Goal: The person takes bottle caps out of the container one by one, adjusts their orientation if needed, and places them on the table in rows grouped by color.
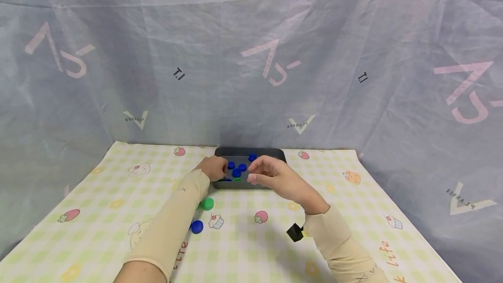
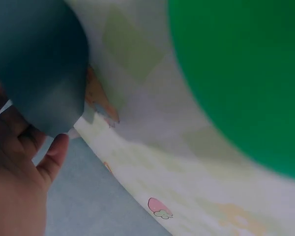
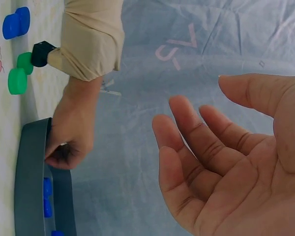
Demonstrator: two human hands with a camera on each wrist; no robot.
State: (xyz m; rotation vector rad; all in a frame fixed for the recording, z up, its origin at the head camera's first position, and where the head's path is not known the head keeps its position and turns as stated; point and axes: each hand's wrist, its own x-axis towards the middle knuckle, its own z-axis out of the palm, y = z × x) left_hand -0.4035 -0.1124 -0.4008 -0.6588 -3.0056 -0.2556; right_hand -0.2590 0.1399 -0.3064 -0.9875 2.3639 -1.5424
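My left hand (image 1: 214, 168) reaches over the left end of a dark grey tray (image 1: 251, 185), its fingers bent down inside. In the right wrist view, the left hand (image 3: 71, 130) shows thumb and fingers curled toward each other; I cannot tell whether they hold anything. Blue bottle caps (image 1: 236, 173) and a green cap (image 1: 237, 180) lie in the tray. Over the tray's front right side hovers my right hand (image 1: 277, 178). Its fingers (image 3: 206, 147) are loosely bent, and nothing lies in the palm.
On the checked tablecloth (image 1: 259, 239), green caps (image 1: 208, 204) and blue caps (image 1: 197, 227) sit beside my left forearm. A large green cap (image 2: 250, 73) looms close to the left wrist camera. Behind the table hangs a grey printed curtain (image 1: 220, 91). A small black block (image 1: 295, 232) sticks out at the right cuff.
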